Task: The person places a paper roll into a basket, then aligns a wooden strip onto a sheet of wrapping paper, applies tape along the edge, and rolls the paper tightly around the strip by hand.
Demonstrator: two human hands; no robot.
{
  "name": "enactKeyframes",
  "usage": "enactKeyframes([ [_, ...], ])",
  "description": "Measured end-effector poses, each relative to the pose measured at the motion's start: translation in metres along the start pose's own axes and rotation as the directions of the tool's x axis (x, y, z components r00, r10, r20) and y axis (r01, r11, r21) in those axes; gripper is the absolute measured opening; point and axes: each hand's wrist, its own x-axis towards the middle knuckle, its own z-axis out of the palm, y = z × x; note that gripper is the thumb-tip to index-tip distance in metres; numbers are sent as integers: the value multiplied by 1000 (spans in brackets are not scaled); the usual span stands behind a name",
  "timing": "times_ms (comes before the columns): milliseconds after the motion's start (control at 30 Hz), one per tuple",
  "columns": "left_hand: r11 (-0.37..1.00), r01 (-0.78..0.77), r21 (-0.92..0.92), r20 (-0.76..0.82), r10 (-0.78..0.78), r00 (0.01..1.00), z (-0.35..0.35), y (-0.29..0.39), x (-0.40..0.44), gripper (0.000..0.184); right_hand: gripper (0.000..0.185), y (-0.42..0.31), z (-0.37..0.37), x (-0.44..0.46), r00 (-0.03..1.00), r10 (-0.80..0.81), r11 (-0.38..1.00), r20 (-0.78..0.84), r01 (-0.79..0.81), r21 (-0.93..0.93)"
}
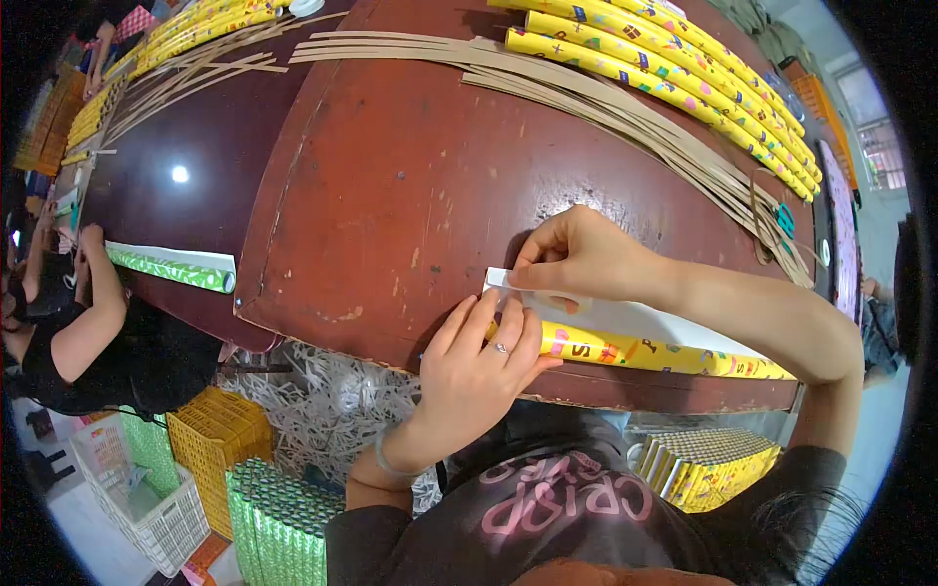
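A yellow patterned wrapping-paper roll (625, 349) lies along the near table edge, its white underside (645, 314) turned up behind it. My left hand (479, 356), with a ring on one finger, rests on the roll's left end, fingers stretched out and apart. My right hand (581, 256) is just behind it, thumb and forefinger pinched on a small white strip (497, 278) at the corner of the paper. Whether that strip is tape or the paper's own edge I cannot tell.
Yellow rolls (664, 88) and brown strips (606, 98) lie across the table's far side, near teal scissors (786, 220). At left a co-worker's arm (93, 303) is beside a green roll (171, 266). Below stand green rolls (278, 523), a yellow crate (220, 439) and shredded paper (337, 400).
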Motion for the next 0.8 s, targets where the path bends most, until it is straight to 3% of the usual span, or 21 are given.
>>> enactKeyframes([
  [733, 1000, -4, 10, 11, 4, 1000, -2, 0, 4, 51, 19, -5, -2, 8, 997, 77, 989, -17, -79, -126],
  [800, 1000, -5, 10, 11, 5, 1000, -1, 0, 3, 51, 21, -3, 0, 11, 998, -26, 975, -55, 13, -223],
])
